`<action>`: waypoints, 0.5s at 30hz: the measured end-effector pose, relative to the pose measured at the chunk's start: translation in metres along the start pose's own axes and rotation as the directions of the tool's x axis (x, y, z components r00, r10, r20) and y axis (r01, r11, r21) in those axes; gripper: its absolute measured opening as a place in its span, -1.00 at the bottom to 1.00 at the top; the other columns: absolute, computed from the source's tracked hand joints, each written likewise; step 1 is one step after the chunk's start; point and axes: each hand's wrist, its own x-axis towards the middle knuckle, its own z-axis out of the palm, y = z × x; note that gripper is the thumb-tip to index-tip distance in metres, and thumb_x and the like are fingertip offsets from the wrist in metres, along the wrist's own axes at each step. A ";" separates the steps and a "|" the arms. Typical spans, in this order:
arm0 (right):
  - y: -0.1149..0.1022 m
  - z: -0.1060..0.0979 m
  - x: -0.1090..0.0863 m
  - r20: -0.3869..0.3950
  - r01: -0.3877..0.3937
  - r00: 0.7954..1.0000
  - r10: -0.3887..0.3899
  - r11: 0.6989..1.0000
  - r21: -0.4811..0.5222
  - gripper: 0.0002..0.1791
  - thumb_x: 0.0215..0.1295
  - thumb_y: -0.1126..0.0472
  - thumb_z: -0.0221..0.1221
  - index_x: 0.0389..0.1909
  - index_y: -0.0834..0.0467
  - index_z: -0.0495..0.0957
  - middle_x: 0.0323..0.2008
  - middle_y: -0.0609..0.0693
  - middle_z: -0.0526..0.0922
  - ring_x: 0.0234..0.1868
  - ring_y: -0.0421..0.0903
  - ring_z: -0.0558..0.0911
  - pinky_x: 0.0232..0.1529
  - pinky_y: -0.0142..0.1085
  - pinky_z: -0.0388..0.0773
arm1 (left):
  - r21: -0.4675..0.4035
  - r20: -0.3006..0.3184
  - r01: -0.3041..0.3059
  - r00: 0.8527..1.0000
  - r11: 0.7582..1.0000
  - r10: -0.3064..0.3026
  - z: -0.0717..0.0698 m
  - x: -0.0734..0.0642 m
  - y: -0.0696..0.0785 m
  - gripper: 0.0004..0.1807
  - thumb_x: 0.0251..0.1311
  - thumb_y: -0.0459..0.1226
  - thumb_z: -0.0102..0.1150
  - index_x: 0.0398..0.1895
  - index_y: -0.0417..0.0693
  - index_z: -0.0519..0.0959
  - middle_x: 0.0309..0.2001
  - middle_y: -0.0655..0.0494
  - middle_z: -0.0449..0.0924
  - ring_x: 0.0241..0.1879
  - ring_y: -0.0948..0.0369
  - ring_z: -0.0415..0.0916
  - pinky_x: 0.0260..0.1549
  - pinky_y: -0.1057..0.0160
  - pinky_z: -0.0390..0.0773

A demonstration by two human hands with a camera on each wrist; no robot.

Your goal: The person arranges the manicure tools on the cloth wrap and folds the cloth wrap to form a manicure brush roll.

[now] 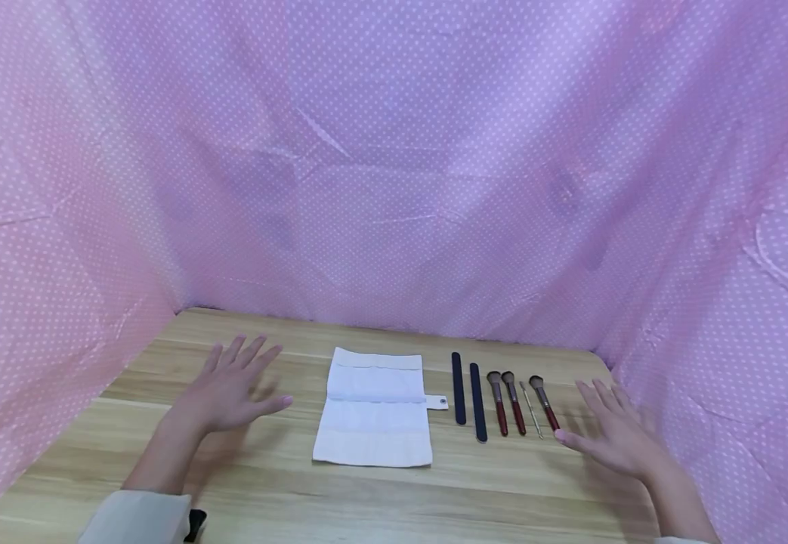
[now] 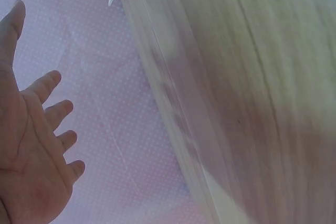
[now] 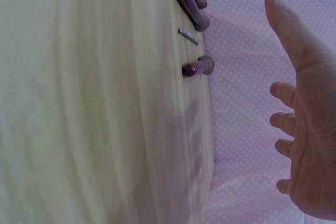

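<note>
My left hand [image 1: 227,393] hovers over the table left of a white cloth roll-up pouch [image 1: 375,434], fingers spread and palm down, holding nothing. The pouch lies unfolded, its snap tab [image 1: 437,403] pointing right. To its right lie two dark nail files [image 1: 458,389] side by side. Beyond them come two makeup brushes [image 1: 499,404] with dark red handles, a thin metal tool [image 1: 532,410] and another makeup brush [image 1: 545,403]. Nearest that last brush is my right hand [image 1: 614,438], spread and raised above the wood; its thumb overlaps the handle end in the head view.
A light wood table [image 1: 380,506] carries everything. Pink polka-dot fabric [image 1: 394,227] hangs behind it and along both sides, close to the table's back edge. Something small and black [image 1: 195,523] shows by the left sleeve.
</note>
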 end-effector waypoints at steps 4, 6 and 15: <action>-0.007 -0.001 0.008 0.008 0.019 1.000 -0.019 1.000 0.007 0.17 0.25 -0.42 0.22 0.62 0.19 -0.03 0.53 0.48 -0.04 0.48 0.59 -0.11 0.20 0.61 -0.32 | -0.002 -0.003 -0.015 1.000 1.000 0.015 0.003 0.005 0.002 0.07 0.22 0.47 0.02 0.60 -0.01 0.17 0.59 -0.24 0.00 0.55 -0.35 -0.20 0.41 -0.40 -0.29; -0.009 -0.001 0.013 0.014 0.029 0.999 -0.029 1.000 0.006 0.17 0.25 -0.42 0.22 0.61 0.22 0.01 0.53 0.49 -0.03 0.48 0.59 -0.09 0.24 0.59 -0.32 | -0.002 -0.004 -0.022 1.000 1.000 0.022 0.006 0.009 0.003 0.07 0.22 0.46 0.02 0.60 -0.01 0.18 0.59 -0.24 0.02 0.55 -0.35 -0.18 0.40 -0.41 -0.28; -0.029 0.002 0.046 0.032 0.071 0.997 -0.070 0.997 -0.023 0.13 0.24 -0.43 0.22 0.57 0.24 0.12 0.52 0.44 0.06 0.48 0.57 -0.02 0.27 0.57 -0.28 | 0.016 0.011 -0.061 0.998 0.998 0.061 0.011 0.029 0.015 0.02 0.23 0.44 0.03 0.58 0.01 0.22 0.56 -0.22 0.11 0.51 -0.35 -0.01 0.37 -0.45 -0.11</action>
